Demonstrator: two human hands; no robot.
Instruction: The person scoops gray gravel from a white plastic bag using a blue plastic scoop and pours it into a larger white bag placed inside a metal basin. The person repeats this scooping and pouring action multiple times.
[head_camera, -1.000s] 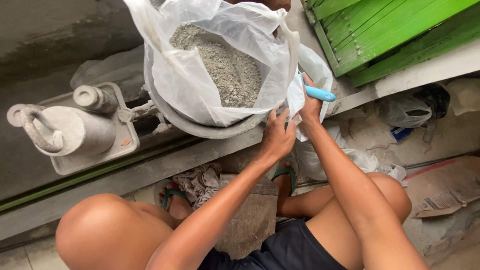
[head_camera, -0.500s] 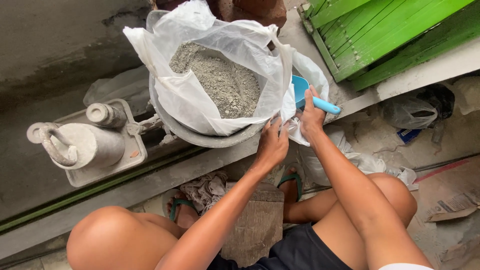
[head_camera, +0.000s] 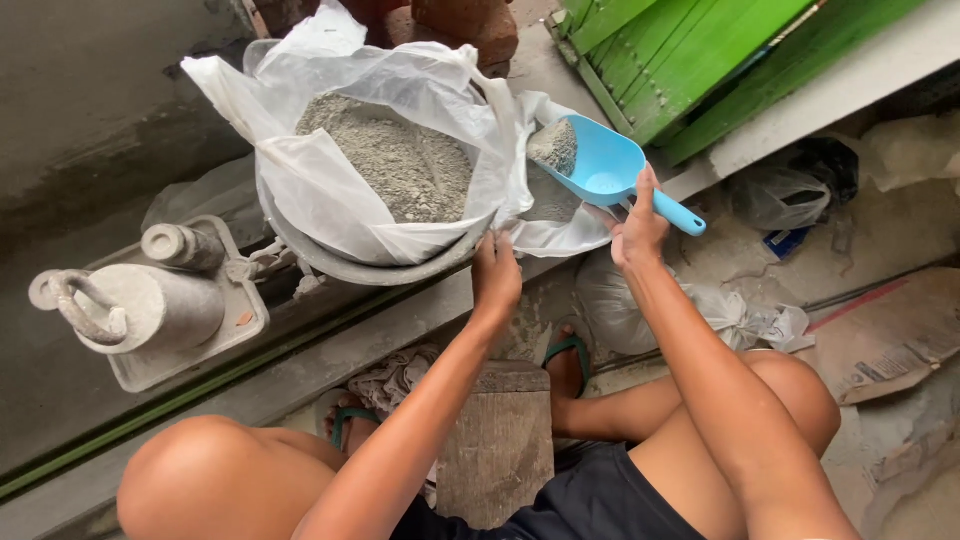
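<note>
Since half a second ago: blue plastic scoop (head_camera: 600, 167) has come out from behind the bag fold, now carrying grey powder.

Head view. Right hand (head_camera: 640, 228) closed around the scoop's handle; long axis runs from handle at lower right to bowl at upper left, mouth just beside the white plastic bag (head_camera: 400, 80). Left hand (head_camera: 497, 272) pinches the bag's near edge, fingers closed on plastic. Bag of grey powder (head_camera: 390, 165) sits in a metal basin (head_camera: 330, 262), lying left of the scoop; left hand nearer.

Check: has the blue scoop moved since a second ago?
Yes. The blue scoop has come up out from behind the white bag, now clear of its rim, carrying grey powder.
</note>
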